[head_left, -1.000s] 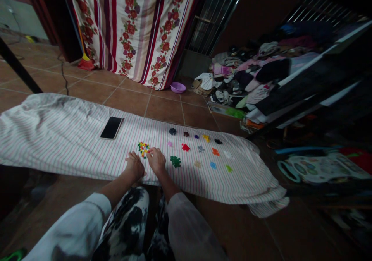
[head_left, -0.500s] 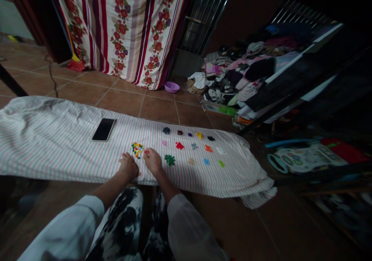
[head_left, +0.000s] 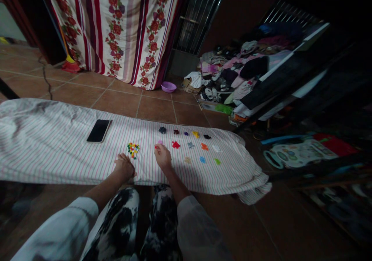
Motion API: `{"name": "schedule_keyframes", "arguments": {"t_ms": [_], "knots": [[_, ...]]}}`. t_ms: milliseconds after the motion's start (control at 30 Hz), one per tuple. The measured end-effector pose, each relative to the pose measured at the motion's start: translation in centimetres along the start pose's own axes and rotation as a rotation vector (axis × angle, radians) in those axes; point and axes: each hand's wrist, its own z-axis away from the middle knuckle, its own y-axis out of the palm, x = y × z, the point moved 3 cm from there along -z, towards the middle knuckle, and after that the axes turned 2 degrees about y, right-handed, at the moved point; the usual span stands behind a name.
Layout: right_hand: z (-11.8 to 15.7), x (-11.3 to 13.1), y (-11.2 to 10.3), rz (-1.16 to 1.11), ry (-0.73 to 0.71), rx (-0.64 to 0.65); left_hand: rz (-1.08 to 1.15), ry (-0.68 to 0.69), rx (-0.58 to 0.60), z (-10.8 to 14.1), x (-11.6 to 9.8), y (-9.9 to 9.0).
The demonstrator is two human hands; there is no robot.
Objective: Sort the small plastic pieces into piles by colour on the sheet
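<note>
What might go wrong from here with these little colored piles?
1. The right hand is right by the pink pile, so its fingers could nudge those pieces out of place.
2. The left hand rests close to the mixed pile; a careless shift might scatter it.
3. The piles sit loose on a striped cloth with wrinkles at its ends, so a tug could jostle neighbors like the red pile together.
</note>
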Motion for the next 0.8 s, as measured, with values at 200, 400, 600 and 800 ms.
{"name": "schedule_keyframes", "arguments": {"t_ms": [200, 400, 600, 800], "knots": [[-1.7, -3.5, -3.3, 0.011, 0.035, -0.124, -0.003, -0.009, -0.019, -0.1, 0.0, 0.2], [-4.0, -7.6, -6.6, 0.133, 0.144, -0.192, -0.038, -0.006, 0.019, 0.1, -0.1, -0.3], [-5.5, -10.6, -7.4, 0.231, 0.271, -0.137, -0.055, 0.0, 0.05, 0.3, -0.2, -0.6], [-6.4, -12.0, -7.0, 0.254, 0.28, -0.109, -0.048, -0.003, 0.006, 0.2, -0.2, -0.4]]}}
